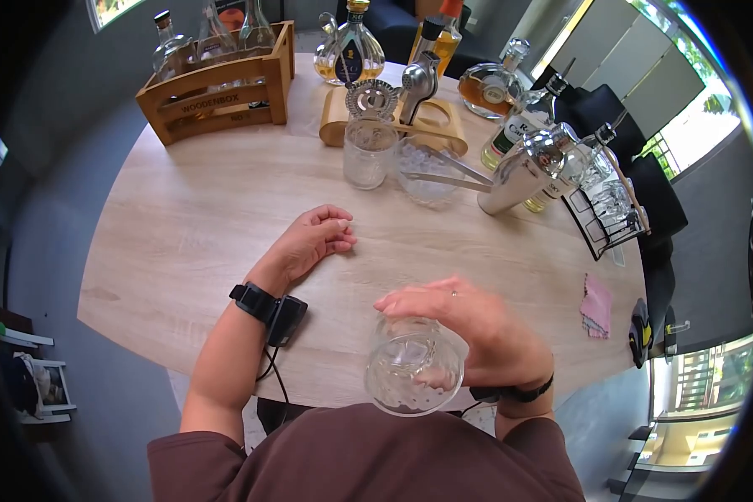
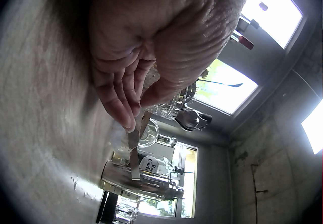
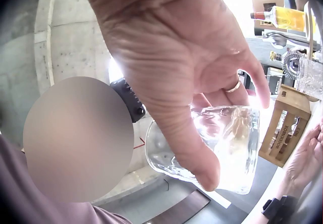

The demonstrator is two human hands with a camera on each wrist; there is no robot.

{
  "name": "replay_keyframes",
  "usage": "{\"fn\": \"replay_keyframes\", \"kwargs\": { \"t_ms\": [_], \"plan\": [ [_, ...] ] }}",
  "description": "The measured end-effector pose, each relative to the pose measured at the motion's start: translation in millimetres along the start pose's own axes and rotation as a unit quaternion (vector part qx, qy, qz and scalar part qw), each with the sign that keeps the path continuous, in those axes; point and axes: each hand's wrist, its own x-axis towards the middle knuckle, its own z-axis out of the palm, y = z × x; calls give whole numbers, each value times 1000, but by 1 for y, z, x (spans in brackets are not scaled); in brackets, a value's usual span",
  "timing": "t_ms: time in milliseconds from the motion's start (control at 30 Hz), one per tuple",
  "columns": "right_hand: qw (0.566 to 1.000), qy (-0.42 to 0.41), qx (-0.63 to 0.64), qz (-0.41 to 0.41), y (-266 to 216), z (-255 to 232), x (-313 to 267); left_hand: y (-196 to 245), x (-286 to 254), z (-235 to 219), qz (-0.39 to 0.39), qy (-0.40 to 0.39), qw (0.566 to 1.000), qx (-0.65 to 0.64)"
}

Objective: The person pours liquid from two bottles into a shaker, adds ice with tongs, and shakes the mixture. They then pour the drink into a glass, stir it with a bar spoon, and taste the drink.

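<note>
A clear drinking glass [image 1: 414,376] is in my right hand [image 1: 485,322], held close to the chest over the table's near edge. Its mouth points toward me in the head view. Fingers and thumb grip the glass [image 3: 234,148] from opposite sides in the right wrist view. My left hand [image 1: 308,243] rests on the table with its fingers loosely bent and nothing in them. Beyond it stand a patterned mixing glass [image 1: 368,159] with a strainer [image 1: 371,100] above its rim, and a glass bowl [image 1: 427,188] with ice and metal tongs [image 1: 452,178].
A steel shaker [image 1: 519,176] stands right of the bowl, with several bottles behind it. A wooden crate [image 1: 217,105] of bottles is at the back left. A wooden stand [image 1: 336,125] holds bar tools. Rightward are a glass rack [image 1: 598,222] and a pink cloth [image 1: 596,305].
</note>
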Motion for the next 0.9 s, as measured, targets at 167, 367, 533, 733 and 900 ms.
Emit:
{"fn": "replay_keyframes", "kwargs": {
  "t_ms": [167, 367, 533, 733, 900],
  "plan": [
    [1000, -1, 1, -13, -2, 2, -1, 0, -1, 0, 3, 0, 1000, -3],
    [1000, -2, -10, -23, -2, 2, -1, 0, -1, 0, 7, -2, 1000, -8],
    [1000, -9, -17, -22, 1, 3, 0, 1, -2, 1, 6, -5, 1000, -4],
    [997, -42, -28, 67, 26, 5, 4, -2, 0, -2, 9, -15, 1000, -16],
    [985, -41, 80, 147, 69, 14, 2, -3, 1, -3, 13, -16, 1000, -17]
  ]
}}
